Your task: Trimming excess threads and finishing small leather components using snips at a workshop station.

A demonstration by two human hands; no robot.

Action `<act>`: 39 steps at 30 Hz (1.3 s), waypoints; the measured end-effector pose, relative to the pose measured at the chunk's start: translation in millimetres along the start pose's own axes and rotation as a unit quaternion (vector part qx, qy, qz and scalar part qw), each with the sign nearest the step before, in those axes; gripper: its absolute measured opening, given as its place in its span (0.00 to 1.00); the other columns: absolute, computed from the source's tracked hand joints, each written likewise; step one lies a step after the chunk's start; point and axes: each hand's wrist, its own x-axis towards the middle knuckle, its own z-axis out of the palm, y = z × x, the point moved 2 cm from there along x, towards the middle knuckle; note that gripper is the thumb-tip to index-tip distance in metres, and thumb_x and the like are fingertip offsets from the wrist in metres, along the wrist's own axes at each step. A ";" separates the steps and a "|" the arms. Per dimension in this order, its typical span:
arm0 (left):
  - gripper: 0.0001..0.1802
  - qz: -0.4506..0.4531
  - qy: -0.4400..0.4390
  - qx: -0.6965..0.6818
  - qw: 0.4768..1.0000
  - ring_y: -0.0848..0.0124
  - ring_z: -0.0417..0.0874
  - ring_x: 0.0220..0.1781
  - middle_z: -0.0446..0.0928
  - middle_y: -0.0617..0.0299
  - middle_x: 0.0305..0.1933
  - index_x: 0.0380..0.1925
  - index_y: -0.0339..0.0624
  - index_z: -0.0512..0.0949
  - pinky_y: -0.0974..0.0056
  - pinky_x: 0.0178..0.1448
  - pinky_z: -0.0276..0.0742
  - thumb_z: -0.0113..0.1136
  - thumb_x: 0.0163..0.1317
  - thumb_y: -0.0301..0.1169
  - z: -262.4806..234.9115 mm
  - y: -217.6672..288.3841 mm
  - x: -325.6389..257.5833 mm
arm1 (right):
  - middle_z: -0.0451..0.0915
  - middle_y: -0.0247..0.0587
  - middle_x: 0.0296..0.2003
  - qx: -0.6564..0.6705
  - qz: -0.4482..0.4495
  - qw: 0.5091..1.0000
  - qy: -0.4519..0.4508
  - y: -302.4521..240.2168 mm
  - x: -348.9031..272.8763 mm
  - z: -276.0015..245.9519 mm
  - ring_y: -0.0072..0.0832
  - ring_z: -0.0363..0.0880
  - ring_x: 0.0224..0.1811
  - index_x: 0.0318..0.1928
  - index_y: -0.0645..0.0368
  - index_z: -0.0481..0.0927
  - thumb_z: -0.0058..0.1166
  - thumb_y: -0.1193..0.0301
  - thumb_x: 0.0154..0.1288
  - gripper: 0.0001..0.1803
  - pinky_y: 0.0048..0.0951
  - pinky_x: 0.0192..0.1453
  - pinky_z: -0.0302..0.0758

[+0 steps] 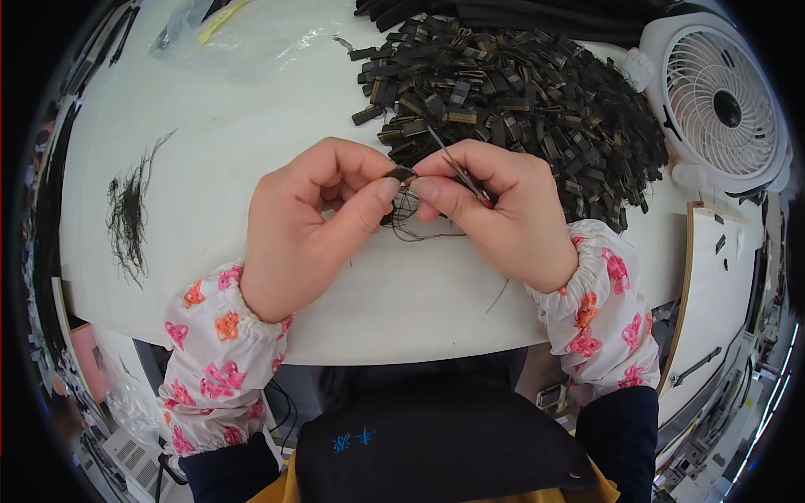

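Note:
My left hand (293,222) and my right hand (516,214) meet over the middle of the table. Between their thumbs and forefingers they pinch a small black fabric tab (402,173). Dark loose threads (411,228) trail below it, in front of the right fingers. A slim pointed metal tool (453,161) also lies in the right hand, its tip slanting up and left past the forefinger; whether it is snips or tweezers I cannot tell. Just beyond the hands rises a big pile of similar black tabs (511,113), some with tan-gold stripes.
A white fan (726,109) stands at the back right. Clear plastic film (260,42) lies at the back left. A tangle of dark thread (127,220) rests on the white table (197,180). A pale board (713,277) leans by the right edge; long black material (520,15) lies at the back.

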 end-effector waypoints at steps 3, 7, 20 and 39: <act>0.06 -0.171 -0.052 -0.157 0.971 0.81 0.76 0.27 0.77 0.62 0.28 0.35 0.33 0.75 0.76 0.32 0.72 0.57 0.58 0.22 -8.8 -2.4 5.6 | 0.79 0.31 0.26 -0.052 -0.006 0.998 -0.023 -9.6 -4.2 -4.6 0.10 0.68 0.23 0.37 0.64 0.78 0.53 0.76 0.61 0.05 0.14 0.29 0.67; 0.06 -0.219 -0.086 -0.179 0.955 0.82 0.76 0.27 0.77 0.62 0.27 0.34 0.33 0.74 0.76 0.31 0.72 0.58 0.58 0.23 -8.9 -2.6 4.9 | 0.78 0.37 0.26 -0.021 -0.014 0.998 0.055 -5.9 -2.6 -5.6 0.13 0.72 0.26 0.36 0.65 0.76 0.59 0.76 0.54 0.09 0.17 0.29 0.69; 0.04 -0.093 -0.064 -0.067 0.991 0.82 0.75 0.28 0.77 0.61 0.33 0.35 0.35 0.70 0.77 0.34 0.70 0.52 0.61 0.23 -21.4 7.6 2.3 | 0.77 0.33 0.22 -0.132 -0.138 0.980 0.050 -8.2 -1.0 -5.0 0.14 0.69 0.22 0.31 0.64 0.77 0.59 0.80 0.52 0.05 0.17 0.24 0.66; 0.05 -0.210 -0.062 -0.321 0.921 0.79 0.75 0.23 0.75 0.63 0.27 0.38 0.39 0.67 0.75 0.29 0.72 0.47 0.67 0.30 -9.0 -8.7 4.7 | 0.78 0.38 0.31 -0.222 -0.160 0.959 0.068 -21.5 -6.7 -5.3 0.27 0.79 0.25 0.43 0.60 0.76 0.65 0.75 0.45 0.21 0.21 0.27 0.74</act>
